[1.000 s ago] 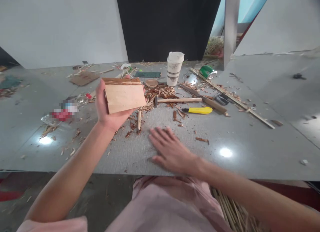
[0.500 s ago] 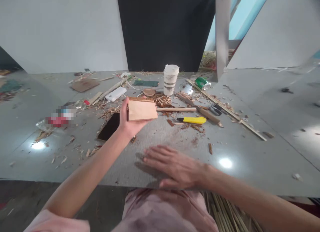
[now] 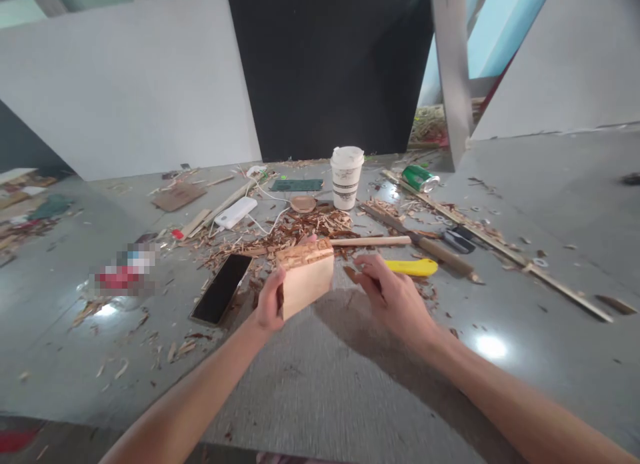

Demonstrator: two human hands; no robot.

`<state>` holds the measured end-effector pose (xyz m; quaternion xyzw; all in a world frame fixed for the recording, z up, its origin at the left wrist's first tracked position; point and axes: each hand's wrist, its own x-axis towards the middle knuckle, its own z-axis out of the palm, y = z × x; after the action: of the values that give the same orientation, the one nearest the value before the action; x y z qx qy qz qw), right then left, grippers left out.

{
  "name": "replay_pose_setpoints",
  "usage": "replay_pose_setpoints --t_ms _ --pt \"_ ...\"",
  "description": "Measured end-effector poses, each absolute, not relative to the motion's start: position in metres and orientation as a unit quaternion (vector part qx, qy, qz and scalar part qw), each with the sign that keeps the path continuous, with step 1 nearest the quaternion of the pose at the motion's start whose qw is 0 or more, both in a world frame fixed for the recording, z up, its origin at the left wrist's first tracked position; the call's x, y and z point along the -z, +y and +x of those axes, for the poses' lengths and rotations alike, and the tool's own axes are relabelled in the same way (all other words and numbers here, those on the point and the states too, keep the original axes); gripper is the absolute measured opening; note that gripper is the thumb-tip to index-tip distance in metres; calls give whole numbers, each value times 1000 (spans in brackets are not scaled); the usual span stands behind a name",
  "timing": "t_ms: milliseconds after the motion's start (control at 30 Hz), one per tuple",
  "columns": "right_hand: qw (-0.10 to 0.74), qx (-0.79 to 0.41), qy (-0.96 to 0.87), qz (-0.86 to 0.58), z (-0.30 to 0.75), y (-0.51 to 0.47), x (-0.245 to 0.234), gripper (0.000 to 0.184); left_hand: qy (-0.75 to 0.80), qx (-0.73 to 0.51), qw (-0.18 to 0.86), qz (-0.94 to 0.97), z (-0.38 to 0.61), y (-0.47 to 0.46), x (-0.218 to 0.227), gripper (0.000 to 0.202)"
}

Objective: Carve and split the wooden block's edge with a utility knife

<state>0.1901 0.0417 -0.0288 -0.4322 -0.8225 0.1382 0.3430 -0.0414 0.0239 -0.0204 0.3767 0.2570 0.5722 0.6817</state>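
Observation:
My left hand (image 3: 271, 303) grips a rectangular wood block (image 3: 307, 287) from its left side, thumb on the near side. The block's near face is smooth and pale; its top is rough, with brownish patches. It is held a little above the table. My right hand (image 3: 395, 297) is low over the table to the block's right, fingers loosely bent and apart. They cover the front end of a yellow utility knife (image 3: 415, 267). A brown wood chip (image 3: 351, 273) lies by the fingertips; I see no clear grip on it. A thin wooden stick (image 3: 373, 241) lies behind.
Wood shavings (image 3: 320, 223) cover the table's middle. A phone (image 3: 221, 289) and a white power bank (image 3: 236, 213) with a cable lie left. A lidded paper cup (image 3: 346, 179) stands behind. At right are a green can (image 3: 419, 179), a wooden-handled tool (image 3: 445, 253) and a long strip (image 3: 520, 261).
My left hand has lowered and turned the block, so its rough top shows. My right hand has risen from lying flat near the front edge to the utility knife, fingers now bent.

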Motion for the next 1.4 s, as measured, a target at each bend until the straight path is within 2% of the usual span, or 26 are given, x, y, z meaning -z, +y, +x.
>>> replay_pose_setpoints --t_ms 100,233,333,533,700,800,867,1000,1133,1200,1333,1400 --pt "347 -86 -850 -385 191 39 33 43 268 -528 694 409 -44 20 33 87" --pt "380 -137 -842 -358 196 42 36 27 271 -476 724 419 -47 14 41 87" --pt "403 -166 -812 -388 199 42 37 17 263 -458 744 409 -46 12 37 92" --pt "374 -192 -793 -441 202 36 22 30 238 -462 765 380 -47 14 34 94" --pt "424 -116 -807 -395 203 37 20 26 243 -464 763 378 -48 19 35 93" --pt "407 -155 -801 -411 205 38 27 23 245 -466 765 371 -48 20 35 91" --pt "380 -182 -790 -446 208 38 28 29 243 -465 769 365 -47 20 36 89" --pt "378 -131 -800 -447 209 39 22 28 244 -446 778 370 -49 18 40 88" --pt "386 -91 -843 -362 204 39 19 64 272 -385 765 439 -52 16 35 94" --pt "380 -112 -863 -314 202 37 20 58 280 -344 750 491 -54 15 30 93" --pt "400 -121 -867 -272 201 33 23 25 229 -290 757 539 -54 15 23 99" --pt "408 -112 -867 -262 202 32 23 20 211 -286 758 547 -54 15 23 102"
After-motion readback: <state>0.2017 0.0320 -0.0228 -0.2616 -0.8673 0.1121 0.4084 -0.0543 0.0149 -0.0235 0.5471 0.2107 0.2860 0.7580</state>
